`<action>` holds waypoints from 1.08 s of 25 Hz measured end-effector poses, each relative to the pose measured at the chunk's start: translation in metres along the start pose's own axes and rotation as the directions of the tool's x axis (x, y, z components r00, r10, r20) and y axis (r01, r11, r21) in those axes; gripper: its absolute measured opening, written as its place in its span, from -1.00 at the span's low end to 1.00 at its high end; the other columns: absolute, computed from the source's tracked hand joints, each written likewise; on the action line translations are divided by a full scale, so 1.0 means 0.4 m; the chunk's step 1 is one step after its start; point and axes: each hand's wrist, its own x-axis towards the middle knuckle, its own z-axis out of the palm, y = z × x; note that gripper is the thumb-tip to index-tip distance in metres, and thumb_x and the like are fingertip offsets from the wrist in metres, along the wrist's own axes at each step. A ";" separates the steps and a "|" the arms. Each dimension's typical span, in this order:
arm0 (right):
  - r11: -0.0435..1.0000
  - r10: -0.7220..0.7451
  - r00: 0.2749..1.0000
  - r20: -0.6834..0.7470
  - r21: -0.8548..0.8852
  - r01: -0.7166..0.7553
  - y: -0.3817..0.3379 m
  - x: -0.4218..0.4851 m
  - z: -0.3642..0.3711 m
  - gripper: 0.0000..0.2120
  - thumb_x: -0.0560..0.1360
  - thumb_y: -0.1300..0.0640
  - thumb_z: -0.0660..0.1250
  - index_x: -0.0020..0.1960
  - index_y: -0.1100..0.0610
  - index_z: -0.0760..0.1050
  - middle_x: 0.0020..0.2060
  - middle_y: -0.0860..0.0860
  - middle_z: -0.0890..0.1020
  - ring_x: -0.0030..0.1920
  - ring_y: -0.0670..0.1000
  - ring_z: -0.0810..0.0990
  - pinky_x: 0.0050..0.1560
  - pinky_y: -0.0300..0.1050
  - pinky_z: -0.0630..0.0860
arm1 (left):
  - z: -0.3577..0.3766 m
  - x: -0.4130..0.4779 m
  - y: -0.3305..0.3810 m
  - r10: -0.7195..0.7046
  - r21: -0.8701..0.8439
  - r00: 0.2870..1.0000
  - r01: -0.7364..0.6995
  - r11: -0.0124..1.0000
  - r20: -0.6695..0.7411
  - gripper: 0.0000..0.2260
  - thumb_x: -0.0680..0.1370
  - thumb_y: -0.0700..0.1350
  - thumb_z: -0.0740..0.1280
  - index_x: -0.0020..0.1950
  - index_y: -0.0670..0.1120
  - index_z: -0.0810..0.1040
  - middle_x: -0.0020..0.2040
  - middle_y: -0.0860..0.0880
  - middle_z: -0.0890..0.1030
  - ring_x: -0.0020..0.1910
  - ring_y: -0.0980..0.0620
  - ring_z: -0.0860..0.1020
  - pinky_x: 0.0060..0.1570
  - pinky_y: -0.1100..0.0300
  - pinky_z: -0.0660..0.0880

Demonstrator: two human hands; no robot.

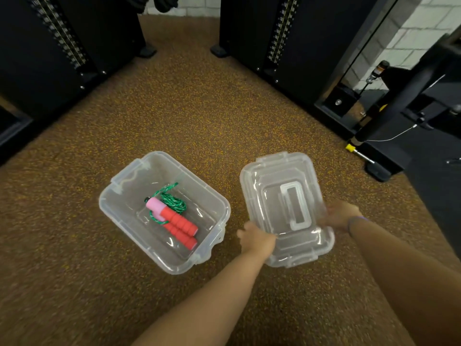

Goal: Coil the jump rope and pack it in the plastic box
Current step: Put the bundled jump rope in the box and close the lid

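Observation:
The clear plastic box (119, 211) sits open on the speckled brown floor, left of centre. Inside it lies the jump rope (174, 216): a coiled green cord beside two red ribbed handles with pink caps. To the right, the clear lid (274, 181), with a moulded handle in its middle, is held just above or on the floor. My left hand (257, 239) grips the lid's near-left edge. My right hand (340, 216) grips its right edge. Both hands are well to the right of the box.
Black weight-stack machines (62, 46) stand at the back left and back right (287, 41), with a floor gap between them. A cable machine base with a yellow-tipped bar (351, 147) is on the right. Speckled floor lies around the box.

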 end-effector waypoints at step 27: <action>0.791 -0.612 0.791 -0.019 -0.016 0.612 -0.557 -0.215 0.019 -0.66 0.42 0.04 0.41 0.13 0.19 0.52 0.09 0.13 0.59 -0.02 0.08 0.52 0.10 -0.05 0.50 | -0.617 -0.141 -0.088 -0.182 0.259 0.982 0.166 0.952 0.040 -0.79 0.61 -0.13 0.16 0.20 -0.19 0.38 -0.18 -0.11 0.49 -0.32 0.02 0.47 -0.27 0.18 0.43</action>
